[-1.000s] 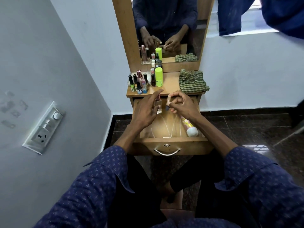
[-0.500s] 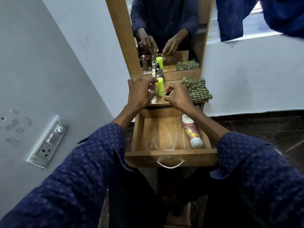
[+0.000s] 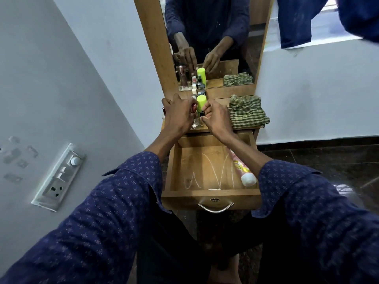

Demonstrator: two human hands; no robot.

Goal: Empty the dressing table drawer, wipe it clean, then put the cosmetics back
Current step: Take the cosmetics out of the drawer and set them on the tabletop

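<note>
Head view looks down over both forearms in dark blue patterned sleeves, reaching to the top of a wooden dressing table [image 3: 223, 99]. The left hand [image 3: 180, 113] is curled round a small bottle with a reddish metallic cap [image 3: 193, 108], its clear glass base resting on the tabletop just below the fingers. The right hand [image 3: 215, 117] sits just beside it, fingers bent inward; a small dark item seems pinched at its fingertips, but I cannot tell for sure whether it grasps anything. Between and just beyond the two hands stands a lime-green bottle [image 3: 201, 101], with more small bottles [image 3: 202, 92] crowded behind it against the mirror [image 3: 225, 37]. To the right of the right hand, a crumpled green checked cloth [image 3: 248, 113] lies on the tabletop, near but apart from the fingers.

Below the wrists, the drawer [image 3: 211, 194] is pulled out. Its wooden floor shows pale looping streaks. One pink tube with a white cap [image 3: 242, 167] lies along the right wall of the drawer, partly under the right forearm, cap toward the front. A metal handle [image 3: 215, 208] hangs on the drawer front. On the grey wall to the left of the left arm is a white switch and socket panel [image 3: 59, 177].
</note>
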